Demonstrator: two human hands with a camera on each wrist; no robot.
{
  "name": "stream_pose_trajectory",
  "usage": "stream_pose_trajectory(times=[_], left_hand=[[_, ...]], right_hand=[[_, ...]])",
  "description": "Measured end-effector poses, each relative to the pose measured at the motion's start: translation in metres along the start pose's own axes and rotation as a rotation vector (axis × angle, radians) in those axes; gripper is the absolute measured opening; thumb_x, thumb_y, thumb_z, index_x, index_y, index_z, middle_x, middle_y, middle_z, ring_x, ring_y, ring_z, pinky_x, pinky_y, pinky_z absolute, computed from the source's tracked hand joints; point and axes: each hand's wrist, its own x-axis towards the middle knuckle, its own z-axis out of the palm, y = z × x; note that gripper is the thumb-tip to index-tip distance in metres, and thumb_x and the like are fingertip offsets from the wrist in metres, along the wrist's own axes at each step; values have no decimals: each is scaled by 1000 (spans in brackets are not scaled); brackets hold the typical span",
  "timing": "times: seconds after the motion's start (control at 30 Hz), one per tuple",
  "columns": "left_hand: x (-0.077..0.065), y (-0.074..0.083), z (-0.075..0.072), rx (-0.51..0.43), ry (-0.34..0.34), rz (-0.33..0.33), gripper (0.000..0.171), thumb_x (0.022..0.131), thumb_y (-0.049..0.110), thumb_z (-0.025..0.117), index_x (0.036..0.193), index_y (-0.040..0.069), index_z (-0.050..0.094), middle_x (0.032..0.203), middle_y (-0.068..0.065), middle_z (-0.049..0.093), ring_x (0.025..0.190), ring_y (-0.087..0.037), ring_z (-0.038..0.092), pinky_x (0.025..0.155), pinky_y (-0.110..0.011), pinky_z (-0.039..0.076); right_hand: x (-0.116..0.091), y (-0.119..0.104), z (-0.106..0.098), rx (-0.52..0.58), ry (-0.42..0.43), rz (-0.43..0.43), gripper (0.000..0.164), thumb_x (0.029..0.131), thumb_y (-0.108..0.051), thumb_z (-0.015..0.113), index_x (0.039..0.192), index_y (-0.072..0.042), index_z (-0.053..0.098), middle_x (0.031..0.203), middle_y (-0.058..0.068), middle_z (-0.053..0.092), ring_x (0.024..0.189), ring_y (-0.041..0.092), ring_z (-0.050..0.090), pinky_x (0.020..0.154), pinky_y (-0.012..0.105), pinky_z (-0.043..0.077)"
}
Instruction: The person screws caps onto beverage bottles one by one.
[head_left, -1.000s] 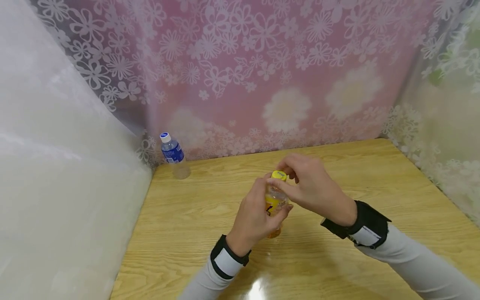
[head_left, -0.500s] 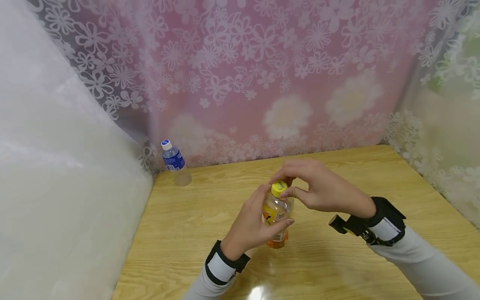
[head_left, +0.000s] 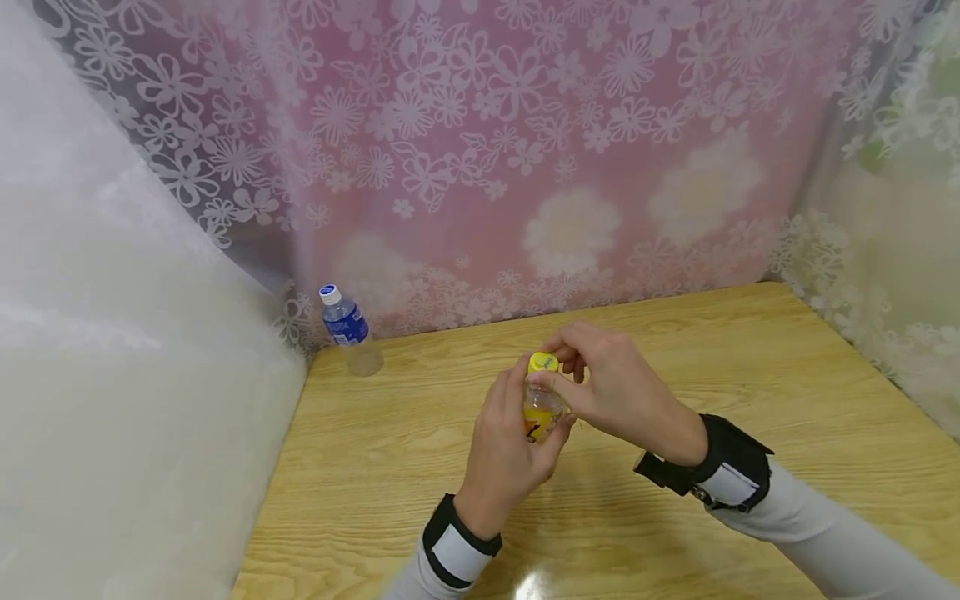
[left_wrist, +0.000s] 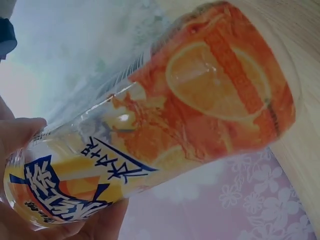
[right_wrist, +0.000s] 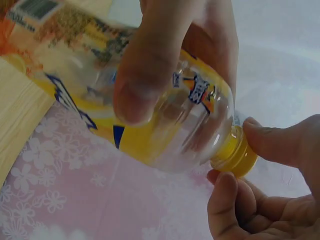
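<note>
My left hand (head_left: pixel 504 446) grips the upper body of a clear plastic bottle (left_wrist: pixel 200 95). Its label is printed with orange slices, yellow bands and dark blue characters. At the bottle's mouth sits a yellow cap (right_wrist: pixel 235 152), which my right hand (head_left: pixel 618 392) pinches between thumb and fingers. In the left wrist view the orange lower part of the bottle shows whole. From the head view the base is hidden behind the left hand, so I cannot tell whether it touches the table.
Toward the back left corner of the wood-grain table (head_left: pixel 390 467) stands a second clear bottle (head_left: pixel 348 329) with a blue label and white cap. A pink floral curtain (head_left: pixel 480 208) borders the back, and pale sheets hang at both sides.
Both hands and the bottle have shifted slightly left in the head view. The right hand has turned at the cap, its thumb passing from the right side to the front.
</note>
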Motion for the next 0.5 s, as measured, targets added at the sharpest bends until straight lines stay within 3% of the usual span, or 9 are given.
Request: stream_pose_trajectory(times=[0.13, 0.27, 0.37, 0.5], left_hand=[[0, -3, 1, -24, -5, -3, 86, 86, 35, 82, 154, 10, 37, 118, -7, 60, 94, -16, 62, 74, -27, 56], [6, -17, -5, -90, -29, -64, 83, 86, 36, 82, 153, 15, 38, 122, -5, 61, 99, -16, 66, 76, -29, 59], [12, -43, -15, -113, -2, -167, 79, 86, 36, 82, 151, 19, 41, 126, -5, 58, 104, -18, 65, 76, -33, 59], [27, -95, -29, -110, 88, -315, 83, 86, 35, 82, 155, 23, 38, 135, -10, 53, 115, -24, 60, 85, -44, 58]], right_hand=[[3, 4, -1, 31, -49, 42, 32, 86, -26, 84, 109, -10, 70, 92, -3, 67, 77, 10, 61, 68, 30, 54], [3, 16, -4, 68, -110, 63, 42, 86, -31, 83, 120, -15, 67, 101, -5, 67, 90, 12, 62, 75, 31, 54], [-2, 32, -6, 70, -142, 93, 48, 89, -35, 80, 130, -16, 63, 108, -4, 67, 98, 13, 61, 82, 35, 53], [-15, 58, -8, 56, -187, 188, 46, 96, -36, 71, 137, -17, 58, 115, 0, 66, 105, 18, 61, 89, 41, 50]])
